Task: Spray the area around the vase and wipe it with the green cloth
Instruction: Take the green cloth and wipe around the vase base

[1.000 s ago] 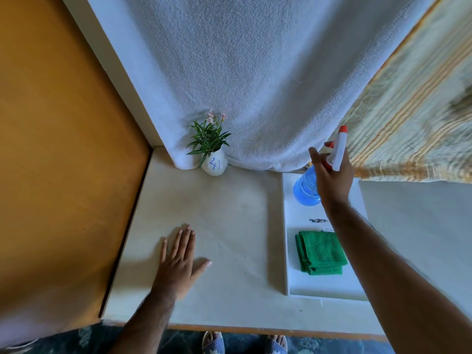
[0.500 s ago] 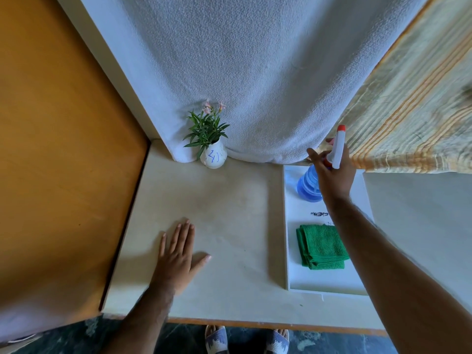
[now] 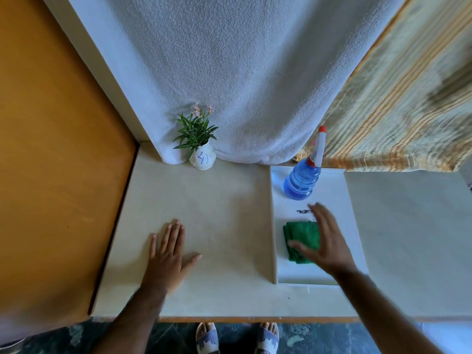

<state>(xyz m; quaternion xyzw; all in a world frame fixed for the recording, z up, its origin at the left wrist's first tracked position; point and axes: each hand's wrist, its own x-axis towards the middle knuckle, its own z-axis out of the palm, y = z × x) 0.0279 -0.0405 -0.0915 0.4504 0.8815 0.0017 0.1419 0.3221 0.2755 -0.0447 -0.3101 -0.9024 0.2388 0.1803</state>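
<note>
Green cloth [image 3: 302, 241] lies folded on the white tray [image 3: 332, 200], right hand [image 3: 323, 241] spread over it, not visibly gripping. Left hand [image 3: 168, 254] lies flat on the counter [image 3: 217, 200]. Spray bottle [image 3: 302, 181] stands free. Next: grasp cloth, wipe near vase [image 3: 203, 158].

A pale stone counter [image 3: 217, 208] fills the middle; left of it stands an orange wooden panel [image 3: 51, 162], behind it hangs a white towel [image 3: 229, 72], right of that a striped curtain [image 3: 408, 98]
</note>
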